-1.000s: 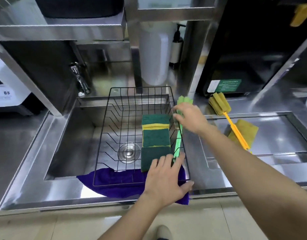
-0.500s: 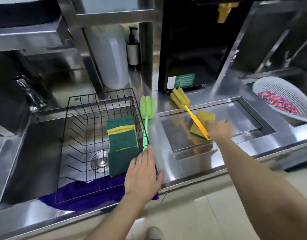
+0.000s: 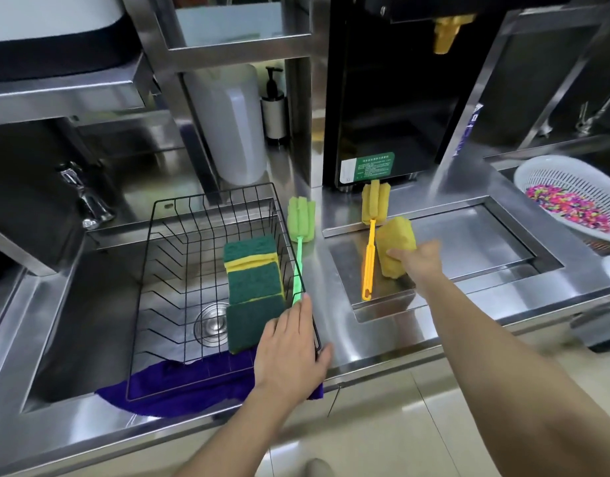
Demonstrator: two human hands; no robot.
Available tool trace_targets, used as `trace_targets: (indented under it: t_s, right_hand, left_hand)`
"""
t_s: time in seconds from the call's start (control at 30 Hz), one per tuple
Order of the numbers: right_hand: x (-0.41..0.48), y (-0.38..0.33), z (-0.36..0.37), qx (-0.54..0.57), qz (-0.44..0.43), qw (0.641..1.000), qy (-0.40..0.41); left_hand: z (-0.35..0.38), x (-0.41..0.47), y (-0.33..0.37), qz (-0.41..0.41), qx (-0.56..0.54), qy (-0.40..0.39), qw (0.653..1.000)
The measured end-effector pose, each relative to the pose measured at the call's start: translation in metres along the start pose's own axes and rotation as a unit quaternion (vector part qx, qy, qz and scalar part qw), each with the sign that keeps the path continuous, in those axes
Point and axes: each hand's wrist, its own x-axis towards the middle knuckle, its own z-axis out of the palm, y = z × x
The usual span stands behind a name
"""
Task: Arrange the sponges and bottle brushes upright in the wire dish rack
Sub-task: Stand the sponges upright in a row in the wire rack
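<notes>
A black wire dish rack [image 3: 179, 270] sits in the sink over a purple cloth. Three green-and-yellow sponges [image 3: 253, 280] stand on edge along its right side. A green bottle brush [image 3: 299, 242] leans on the rack's right rim, foam head up. My left hand [image 3: 289, 346] rests flat on the rack's front right corner, fingers by the brush handle's end. On the steel counter to the right lies a yellow bottle brush [image 3: 369, 249]. Beside it my right hand [image 3: 418, 261] grips a yellow sponge [image 3: 396, 246], lifted on end.
The purple cloth [image 3: 179, 390] hangs over the sink's front edge. A faucet [image 3: 86, 197] stands at the back left. A white jug [image 3: 227, 125] and pump bottle [image 3: 274, 105] stand behind the rack. A white colander [image 3: 572, 197] of coloured beads sits far right.
My right hand let go of the green brush's head, crossed right to the counter and took hold of the yellow sponge. My left hand stayed on the rack's corner. The view swung right.
</notes>
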Motion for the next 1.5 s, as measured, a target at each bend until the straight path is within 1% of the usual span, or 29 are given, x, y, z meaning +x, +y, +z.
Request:
trace_targets:
  t_s: [0.1,0.2,0.27,0.37,0.43,0.47,0.53,0.6,0.7,0.83,0.9,1.03,1.23,1.43,1.5]
  right_hand:
    - [-0.008,-0.014,0.003,0.086,-0.032,0.995,0.039]
    - [-0.018,-0.031,0.005,0.120,-0.056,0.989,0.062]
    - [-0.025,-0.044,0.009,0.123,-0.086,0.987,0.064]
    - [-0.039,-0.065,0.023,0.165,-0.129,0.976,0.063]
    - [-0.045,-0.077,0.038,0.188,-0.157,0.968,0.048]
    - [-0.048,-0.082,0.047,0.182,-0.180,0.966,0.032]
    - [-0.051,-0.091,0.067,0.128,-0.247,0.961,-0.009]
    - [-0.057,-0.100,0.088,0.026,-0.323,0.945,-0.036]
    - [-0.064,-0.107,0.118,-0.113,-0.412,0.901,-0.074]
    - [-0.070,-0.111,0.152,-0.235,-0.480,0.838,-0.111]
    - [-0.070,-0.112,0.168,-0.284,-0.495,0.812,-0.125]
    - [-0.060,-0.113,0.193,-0.330,-0.489,0.798,-0.125]
    - [-0.054,-0.109,0.221,-0.418,-0.496,0.754,-0.103]
    - [-0.044,-0.103,0.225,-0.526,-0.522,0.666,-0.085]
    - [-0.042,-0.107,0.227,-0.566,-0.520,0.630,-0.114]
  left_hand:
    - [-0.001,0.000,-0.003,-0.027,0.017,-0.003,0.999]
    - [0.004,-0.004,-0.007,-0.024,0.009,0.063,0.998]
    - [0.002,-0.007,-0.010,-0.029,-0.004,0.084,0.996]
    - [-0.002,-0.009,-0.017,-0.045,0.001,0.091,0.995]
    - [-0.001,-0.010,-0.024,-0.051,0.010,0.097,0.994]
    - [-0.001,-0.011,-0.027,-0.055,0.010,0.100,0.993]
    - [-0.001,-0.012,-0.033,-0.065,0.007,0.101,0.993]
    - [-0.001,-0.013,-0.036,-0.075,0.005,0.100,0.992]
    - [-0.002,-0.014,-0.037,-0.081,0.007,0.091,0.993]
    - [-0.004,-0.012,-0.037,-0.081,0.011,0.065,0.995]
    - [-0.005,-0.011,-0.037,-0.081,0.015,0.051,0.995]
    - [-0.005,-0.010,-0.036,-0.087,0.010,0.024,0.996]
    - [-0.004,-0.010,-0.036,-0.083,0.007,0.020,0.996]
    - [-0.003,-0.009,-0.036,-0.081,0.012,0.021,0.996]
    - [-0.003,-0.009,-0.036,-0.079,0.014,0.020,0.997]
